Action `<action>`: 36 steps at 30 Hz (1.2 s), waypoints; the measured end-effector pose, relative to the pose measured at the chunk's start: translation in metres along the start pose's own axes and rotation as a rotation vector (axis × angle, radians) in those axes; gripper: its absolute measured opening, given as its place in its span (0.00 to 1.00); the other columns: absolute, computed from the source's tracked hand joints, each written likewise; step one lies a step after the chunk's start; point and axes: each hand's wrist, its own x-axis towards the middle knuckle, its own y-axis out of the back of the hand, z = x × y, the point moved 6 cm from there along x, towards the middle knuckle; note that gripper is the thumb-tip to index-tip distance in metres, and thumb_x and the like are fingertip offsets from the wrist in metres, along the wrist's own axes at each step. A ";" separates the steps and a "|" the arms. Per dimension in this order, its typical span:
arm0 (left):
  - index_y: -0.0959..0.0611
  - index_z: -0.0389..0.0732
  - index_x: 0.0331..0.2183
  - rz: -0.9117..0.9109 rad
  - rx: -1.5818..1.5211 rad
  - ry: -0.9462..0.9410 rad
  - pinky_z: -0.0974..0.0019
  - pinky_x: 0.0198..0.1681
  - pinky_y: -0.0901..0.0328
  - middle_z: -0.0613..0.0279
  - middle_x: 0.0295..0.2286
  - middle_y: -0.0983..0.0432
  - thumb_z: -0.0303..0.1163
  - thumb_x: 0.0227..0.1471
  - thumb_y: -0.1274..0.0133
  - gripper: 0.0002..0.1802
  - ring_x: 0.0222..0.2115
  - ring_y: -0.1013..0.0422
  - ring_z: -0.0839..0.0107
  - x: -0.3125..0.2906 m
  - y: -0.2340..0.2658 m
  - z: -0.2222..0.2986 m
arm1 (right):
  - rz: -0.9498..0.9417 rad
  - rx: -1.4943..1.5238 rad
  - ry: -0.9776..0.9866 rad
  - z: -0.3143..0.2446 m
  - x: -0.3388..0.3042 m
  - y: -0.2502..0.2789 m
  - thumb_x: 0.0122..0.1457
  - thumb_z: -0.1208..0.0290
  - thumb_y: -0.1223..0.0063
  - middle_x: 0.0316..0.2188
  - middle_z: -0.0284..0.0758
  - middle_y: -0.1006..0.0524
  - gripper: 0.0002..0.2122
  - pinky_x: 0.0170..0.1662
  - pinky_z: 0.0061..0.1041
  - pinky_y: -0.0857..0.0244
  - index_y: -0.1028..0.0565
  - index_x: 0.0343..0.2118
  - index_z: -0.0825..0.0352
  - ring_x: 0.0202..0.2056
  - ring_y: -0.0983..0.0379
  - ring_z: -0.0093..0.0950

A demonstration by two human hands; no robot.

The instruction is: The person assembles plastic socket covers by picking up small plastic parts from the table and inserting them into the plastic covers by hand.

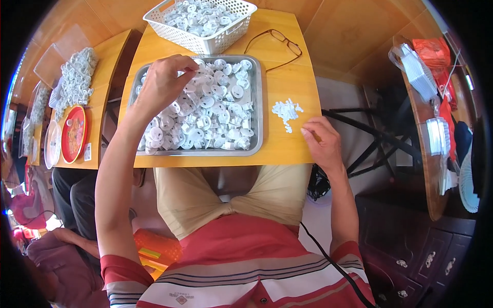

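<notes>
A metal tray (pixel 259 102) on the wooden table holds many white round plastic parts (pixel 205 102) with small holes. Over the tray's far left part, my left hand (pixel 164 79) has thumb and fingers pinched together close to the parts. Whatever is between those fingertips is too small to make out. To the right of the tray lies a loose pile of tiny white plastic pieces (pixel 286 112). My right hand (pixel 323 139) rests by the table's right edge, just below that pile, fingers curled and fingertips together. I cannot see clearly what they hold, if anything.
A white plastic basket (pixel 205 43) heaped with similar parts stands behind the tray. Eyeglasses (pixel 277 36) lie to its right. On a left table are heaped white pieces (pixel 77 77) and a red-rimmed plate (pixel 75 134). A person (pixel 67 256) sits at left; black metal legs (pixel 380 133) stand right.
</notes>
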 end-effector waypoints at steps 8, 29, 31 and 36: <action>0.19 0.32 0.33 0.091 -0.070 -0.009 0.67 0.39 0.29 0.55 0.30 0.20 0.22 0.52 0.42 0.05 0.33 0.22 0.67 -0.020 0.005 0.004 | -0.085 -0.207 0.140 -0.020 -0.014 -0.018 0.51 0.72 0.39 0.35 0.31 0.24 0.08 0.37 0.32 0.29 0.20 0.35 0.64 0.39 0.26 0.32; 0.19 0.31 0.33 0.203 -0.629 0.223 0.75 0.40 0.30 0.64 0.29 0.20 0.22 0.54 0.39 0.05 0.33 0.25 0.79 -0.080 -0.006 0.025 | -0.011 -0.143 0.163 -0.025 -0.039 -0.027 0.51 0.75 0.39 0.36 0.35 0.24 0.07 0.45 0.35 0.32 0.20 0.33 0.68 0.42 0.29 0.39; 0.19 0.31 0.34 0.192 -0.649 0.243 0.76 0.38 0.32 0.64 0.30 0.21 0.21 0.54 0.40 0.05 0.32 0.26 0.81 -0.084 -0.010 0.024 | -0.044 -0.160 0.160 -0.026 -0.040 -0.028 0.52 0.74 0.39 0.36 0.36 0.24 0.06 0.45 0.35 0.32 0.20 0.33 0.68 0.41 0.28 0.39; 0.19 0.32 0.34 0.171 -0.758 0.316 0.79 0.34 0.33 0.66 0.30 0.21 0.20 0.54 0.40 0.05 0.30 0.28 0.84 -0.092 -0.014 0.024 | -0.057 -0.149 0.164 -0.022 -0.040 -0.028 0.52 0.74 0.39 0.37 0.36 0.24 0.06 0.45 0.35 0.32 0.20 0.32 0.68 0.42 0.29 0.39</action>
